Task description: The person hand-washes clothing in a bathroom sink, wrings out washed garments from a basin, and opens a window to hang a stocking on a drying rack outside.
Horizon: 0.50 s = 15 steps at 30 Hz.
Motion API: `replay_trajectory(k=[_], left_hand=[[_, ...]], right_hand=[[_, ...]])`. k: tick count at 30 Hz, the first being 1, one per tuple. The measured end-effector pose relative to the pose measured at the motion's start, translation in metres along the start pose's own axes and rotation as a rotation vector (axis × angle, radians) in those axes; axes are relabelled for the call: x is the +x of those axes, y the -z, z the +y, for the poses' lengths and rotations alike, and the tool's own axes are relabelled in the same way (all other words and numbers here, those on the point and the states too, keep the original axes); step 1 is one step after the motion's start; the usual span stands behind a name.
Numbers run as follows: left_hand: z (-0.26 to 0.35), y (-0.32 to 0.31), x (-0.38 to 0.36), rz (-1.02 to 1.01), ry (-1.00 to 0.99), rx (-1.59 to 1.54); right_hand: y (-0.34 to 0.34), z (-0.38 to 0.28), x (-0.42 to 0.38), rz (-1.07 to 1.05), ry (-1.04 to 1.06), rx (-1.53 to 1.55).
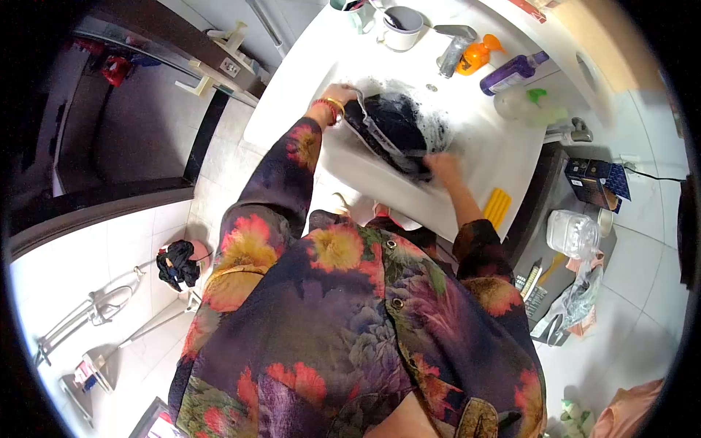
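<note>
A dark, wet garment (394,123) lies bunched in the white sink (350,162), with suds around it and a paler strip along its near edge. At its upper left edge, my left hand (339,95) is closed on the cloth, a red and a gold-coloured bracelet on the wrist. My right hand (442,168) is over the lower right end of the garment and smeared by motion. Its fingers look closed, and a dark shape reaches left from them, too blurred to name.
Along the sink's back stand a grey-white mug (402,31), a faucet (454,52), an orange bottle (478,55) and a purple bottle (513,73). A yellow soap bar (496,209) lies on the right rim. A clear plastic container (572,232) stands on the side shelf.
</note>
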<state>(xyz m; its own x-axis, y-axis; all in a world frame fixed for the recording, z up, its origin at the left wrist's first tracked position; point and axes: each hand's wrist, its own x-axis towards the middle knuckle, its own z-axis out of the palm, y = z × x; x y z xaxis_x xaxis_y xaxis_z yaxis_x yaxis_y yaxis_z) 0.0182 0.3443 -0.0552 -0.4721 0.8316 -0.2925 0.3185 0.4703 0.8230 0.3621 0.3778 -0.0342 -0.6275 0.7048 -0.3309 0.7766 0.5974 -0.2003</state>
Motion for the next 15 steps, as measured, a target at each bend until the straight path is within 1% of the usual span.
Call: replay_trajectory(k=[1, 2, 3, 4, 6, 8, 9, 10, 11, 12, 13, 14, 15], left_hand=[[0.016, 0.017, 0.002, 0.027, -0.119, 0.244], [0.038, 0.034, 0.001, 0.049, -0.239, 0.487], [0.058, 0.055, -0.001, 0.100, -0.234, 0.501], [0.078, 0.073, -0.001, 0.155, -0.233, 0.512], [0.110, 0.092, -0.003, 0.249, -0.336, 0.530], [0.136, 0.089, -0.012, 0.312, -0.352, 0.511], [0.135, 0.081, -0.013, 0.355, -0.298, 0.478], [0.115, 0.067, 0.000, 0.369, -0.252, 0.438], [0.092, 0.052, 0.010, 0.343, -0.223, 0.455], [0.068, 0.040, 0.011, 0.182, -0.271, 0.729], [0.045, 0.028, 0.012, 0.031, -0.362, 0.977], [0.063, 0.028, -0.029, -0.111, -0.325, 0.870], [0.032, 0.011, -0.024, -0.062, -0.261, 0.854]], right_hand=[[0.003, 0.016, 0.010, 0.236, 0.056, -0.233], [0.010, 0.045, 0.017, 0.483, -0.011, -0.270], [0.051, 0.047, 0.013, 0.554, -0.352, 0.262], [0.091, 0.047, 0.003, 0.563, -0.471, 0.193], [0.121, 0.065, -0.008, 0.733, -0.352, 0.128], [0.121, 0.053, -0.021, 0.896, -0.166, 0.108], [0.120, 0.048, -0.028, 0.974, -0.072, 0.098], [0.103, 0.051, -0.032, 0.853, -0.108, 0.136], [0.081, 0.054, -0.032, 0.752, -0.114, 0.196], [0.063, 0.048, -0.036, 0.732, -0.040, 0.103], [0.036, 0.056, -0.032, 0.630, 0.085, -0.006], [0.007, 0.060, -0.030, 0.491, 0.132, -0.033], [-0.010, 0.061, -0.031, 0.350, 0.176, -0.059]])
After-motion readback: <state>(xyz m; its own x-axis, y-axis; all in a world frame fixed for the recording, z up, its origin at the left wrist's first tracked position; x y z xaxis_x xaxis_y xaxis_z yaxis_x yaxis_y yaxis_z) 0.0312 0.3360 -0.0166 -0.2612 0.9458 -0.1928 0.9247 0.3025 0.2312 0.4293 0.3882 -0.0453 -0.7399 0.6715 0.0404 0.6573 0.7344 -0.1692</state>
